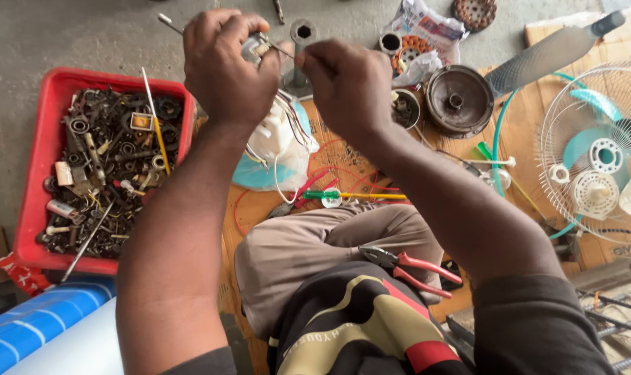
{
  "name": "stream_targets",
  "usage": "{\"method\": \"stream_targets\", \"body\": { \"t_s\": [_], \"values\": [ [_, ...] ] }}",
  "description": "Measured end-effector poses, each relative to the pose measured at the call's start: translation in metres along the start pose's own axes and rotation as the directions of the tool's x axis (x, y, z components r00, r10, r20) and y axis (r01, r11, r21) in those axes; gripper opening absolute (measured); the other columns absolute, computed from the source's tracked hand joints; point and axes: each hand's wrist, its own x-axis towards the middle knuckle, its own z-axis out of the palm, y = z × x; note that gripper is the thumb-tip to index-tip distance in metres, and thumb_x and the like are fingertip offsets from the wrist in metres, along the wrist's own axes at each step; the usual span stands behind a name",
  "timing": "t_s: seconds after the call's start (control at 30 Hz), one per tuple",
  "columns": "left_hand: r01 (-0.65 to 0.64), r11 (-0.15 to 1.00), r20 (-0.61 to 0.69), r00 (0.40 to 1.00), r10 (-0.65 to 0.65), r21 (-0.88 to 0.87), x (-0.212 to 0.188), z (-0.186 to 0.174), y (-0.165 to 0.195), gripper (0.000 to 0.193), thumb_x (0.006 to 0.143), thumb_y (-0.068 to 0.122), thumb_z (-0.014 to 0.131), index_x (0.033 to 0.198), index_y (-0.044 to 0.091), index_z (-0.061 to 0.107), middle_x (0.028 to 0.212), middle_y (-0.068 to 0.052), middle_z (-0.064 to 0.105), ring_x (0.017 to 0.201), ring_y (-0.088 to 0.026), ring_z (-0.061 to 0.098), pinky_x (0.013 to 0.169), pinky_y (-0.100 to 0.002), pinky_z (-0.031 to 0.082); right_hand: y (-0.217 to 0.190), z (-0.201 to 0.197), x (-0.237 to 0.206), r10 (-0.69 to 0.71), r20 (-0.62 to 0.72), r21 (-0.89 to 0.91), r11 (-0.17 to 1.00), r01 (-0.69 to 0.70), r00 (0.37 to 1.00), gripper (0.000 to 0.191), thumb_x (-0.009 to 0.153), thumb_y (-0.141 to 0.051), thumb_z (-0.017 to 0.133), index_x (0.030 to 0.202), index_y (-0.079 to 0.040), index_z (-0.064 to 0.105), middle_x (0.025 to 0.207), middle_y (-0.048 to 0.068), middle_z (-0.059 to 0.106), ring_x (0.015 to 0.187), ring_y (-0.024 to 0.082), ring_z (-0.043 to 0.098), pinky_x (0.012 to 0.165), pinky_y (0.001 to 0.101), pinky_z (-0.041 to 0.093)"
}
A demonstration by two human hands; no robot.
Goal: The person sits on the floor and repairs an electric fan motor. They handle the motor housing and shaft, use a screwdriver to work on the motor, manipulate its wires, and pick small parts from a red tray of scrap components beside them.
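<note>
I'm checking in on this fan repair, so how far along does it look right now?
Done: the fan is apart, with its wire guard and blades lying at the right and a round motor housing set aside. In hand: the left hand holds a small wired part while the right hand works a thin wire at it. Left: nothing looks reassembled, and the red-handled pliers rest on the lap.

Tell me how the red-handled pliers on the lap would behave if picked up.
The pliers look like rigid metal, so probably stiff and fairly heavy for their size. Their handles spread apart, so they may swing at the pivot. Resting on sloped cloth, they might slide.
</note>
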Motion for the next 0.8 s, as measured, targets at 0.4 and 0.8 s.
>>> {"method": "stream_targets", "body": {
  "t_s": [0.4,0.8],
  "values": [
    [-0.042,0.999,0.106,0.993,0.042,0.006,0.003,-0.014,0.003,0.028,0.078,0.022,0.092,0.098,0.019,0.074,0.113,-0.003,0.062,0.116,-0.031,0.057,0.097,-0.046,0.05,-0.004,0.006,-0.017,-0.441,-0.054,-0.133,0.893,0.431,0.896,0.019,0.093,-0.015,0.074,0.112,-0.015,0.075,0.091,0.011,0.068,0.078,0.026,0.068,0.065,0.0413,0.055],
    [-0.085,0.996,0.21,0.973,0.09,-0.033,0.012,-0.022,0.0,0.034,0.082,0.027,0.094,0.106,0.014,0.074,0.119,-0.005,0.068,0.119,-0.029,0.06,0.103,-0.047,0.048,0.018,0.009,0.002,0.315,0.582,0.649,0.376,-0.662,0.75,0.024,0.093,-0.019,0.077,0.109,-0.002,0.073,0.087,0.005,0.071,0.065,0.009,0.06,0.051,0.025,0.043]
  ]
}}
